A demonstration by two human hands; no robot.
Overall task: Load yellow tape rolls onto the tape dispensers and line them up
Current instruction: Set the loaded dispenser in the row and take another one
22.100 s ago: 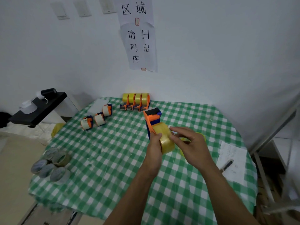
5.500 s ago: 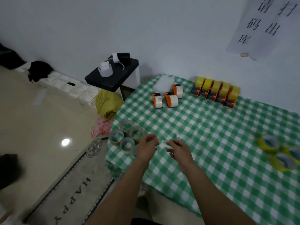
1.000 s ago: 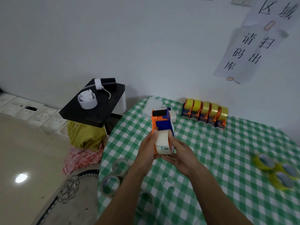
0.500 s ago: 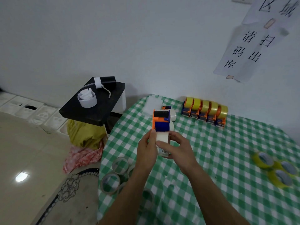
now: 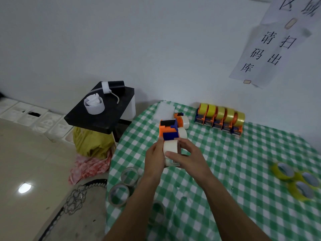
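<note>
I hold an orange and blue tape dispenser [image 5: 168,130] upright above the green checked table [image 5: 225,171]. A white tape roll [image 5: 171,148] sits in the dispenser. My left hand [image 5: 155,158] grips the dispenser's left side. My right hand [image 5: 186,156] curls round the white roll, thumb across its front. Several dispensers loaded with yellow tape [image 5: 220,118] stand in a row by the wall. Loose yellow tape rolls [image 5: 295,180] lie flat at the right.
Two more dispensers with white rolls [image 5: 183,123] stand behind my hands. Clear tape rolls [image 5: 125,183] lie at the table's near left edge. A black stand [image 5: 102,110] with a white cup is left of the table, over a yellow bag [image 5: 90,143].
The dispenser with the white roll has come down a little between my hands. My right hand has shifted its fingers round the roll.
</note>
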